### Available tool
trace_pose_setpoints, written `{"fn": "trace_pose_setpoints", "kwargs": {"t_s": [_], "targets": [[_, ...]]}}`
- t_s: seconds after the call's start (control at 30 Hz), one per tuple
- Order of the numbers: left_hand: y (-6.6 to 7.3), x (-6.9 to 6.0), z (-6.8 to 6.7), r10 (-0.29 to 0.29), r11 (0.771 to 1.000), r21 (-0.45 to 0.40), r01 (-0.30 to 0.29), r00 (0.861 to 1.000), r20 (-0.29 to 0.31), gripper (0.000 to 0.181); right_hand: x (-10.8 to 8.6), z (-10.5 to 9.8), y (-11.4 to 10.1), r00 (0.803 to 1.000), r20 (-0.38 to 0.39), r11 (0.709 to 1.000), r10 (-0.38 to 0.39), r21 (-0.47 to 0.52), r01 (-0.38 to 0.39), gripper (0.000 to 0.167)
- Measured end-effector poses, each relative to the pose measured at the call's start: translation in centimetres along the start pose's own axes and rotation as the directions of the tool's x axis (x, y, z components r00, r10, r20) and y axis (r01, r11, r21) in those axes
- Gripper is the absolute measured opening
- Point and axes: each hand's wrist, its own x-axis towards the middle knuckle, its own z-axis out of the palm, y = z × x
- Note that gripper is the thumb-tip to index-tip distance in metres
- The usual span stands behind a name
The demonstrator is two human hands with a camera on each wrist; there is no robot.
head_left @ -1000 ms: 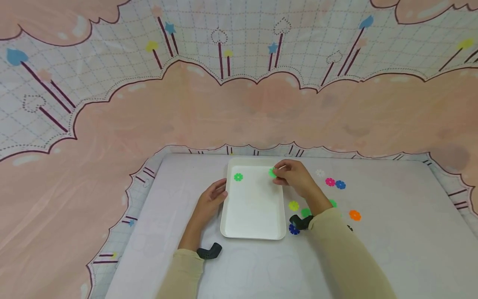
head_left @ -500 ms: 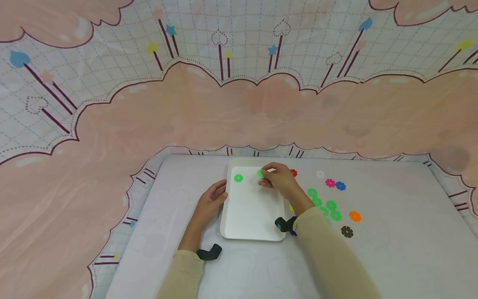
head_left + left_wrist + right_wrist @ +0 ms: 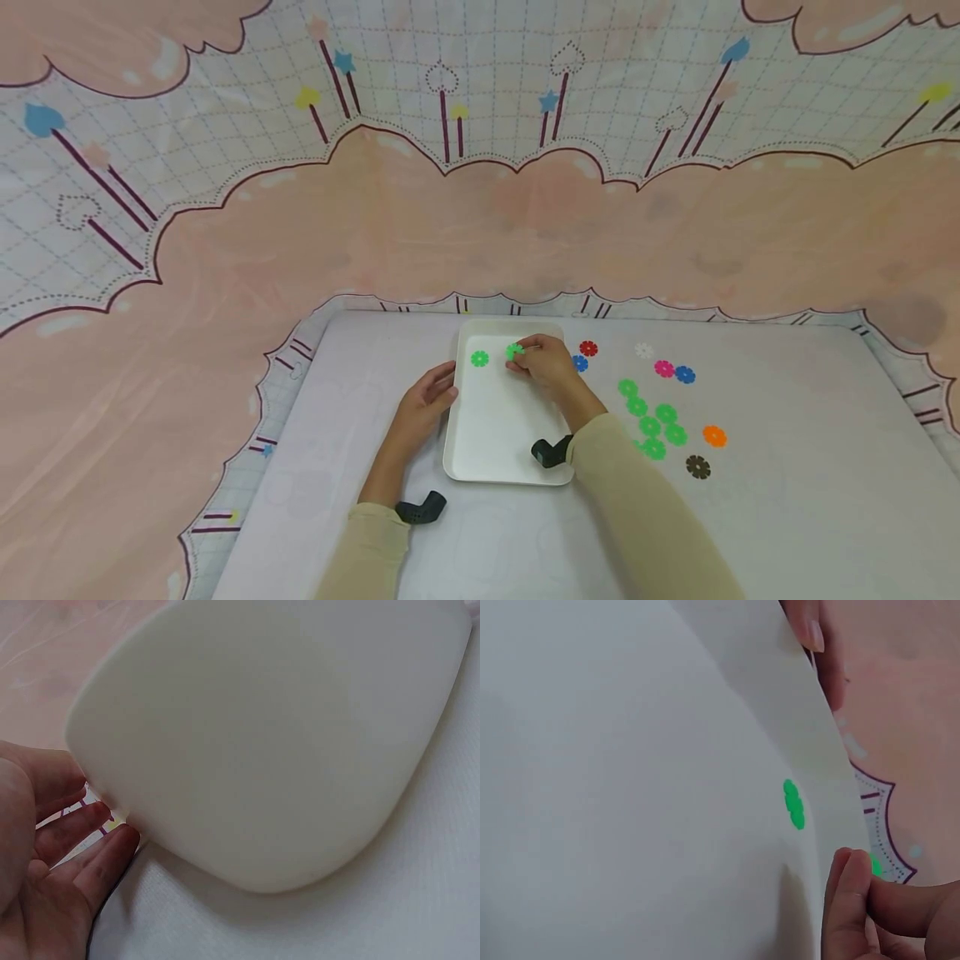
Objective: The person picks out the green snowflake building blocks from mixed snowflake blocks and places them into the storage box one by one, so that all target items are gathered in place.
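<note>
- Head view: white tray (image 3: 498,433) set lengthwise on the white table (image 3: 810,483).
- Contents: one flower-shaped green piece (image 3: 480,358) laid in the tray, near the far left corner.
- Second green piece (image 3: 513,352) pinched between thumb and fingers of the right hand (image 3: 546,364); held over the tray's far part, right of the first. Whether the tray floor is touched cannot be told.
- Right wrist view: pinched piece mostly covered by fingers; the lying one seen near the tray wall.
- Tray's left side touched by the left hand (image 3: 423,404); fingers loosely extended, slightly spread, tips laid against the edge.
- Outside tray, right side: red piece (image 3: 588,348) and blue piece (image 3: 581,363) placed close together, near the rim.
- Farther right, scattered: white piece (image 3: 643,350), pink piece (image 3: 664,368) beside another blue one (image 3: 686,375), green cluster (image 3: 650,426), orange piece (image 3: 715,436), dark brown piece (image 3: 698,467).
</note>
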Motion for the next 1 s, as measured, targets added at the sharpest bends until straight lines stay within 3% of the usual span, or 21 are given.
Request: {"fn": "trace_pose_setpoints", "kwargs": {"t_s": [0.17,0.47,1.0], "targets": [[-0.1,0.0,0.0,-0.003,1.000,-0.004,0.003,1.000,0.001,0.051,0.5,0.7,0.8,1.000,-0.026,0.999,-0.010,0.030,0.011,0.026],[0.0,-0.1,0.1,-0.004,1.000,-0.020,0.004,1.000,0.007,0.051,1.4,1.6,1.6,0.992,-0.113,0.999,0.051,-0.008,-0.052,0.019],[0.1,-0.1,0.0,-0.012,1.000,-0.021,0.012,1.000,0.002,0.051,2.0,1.8,1.8,0.989,-0.134,0.992,0.059,-0.100,-0.073,0.020]]}}
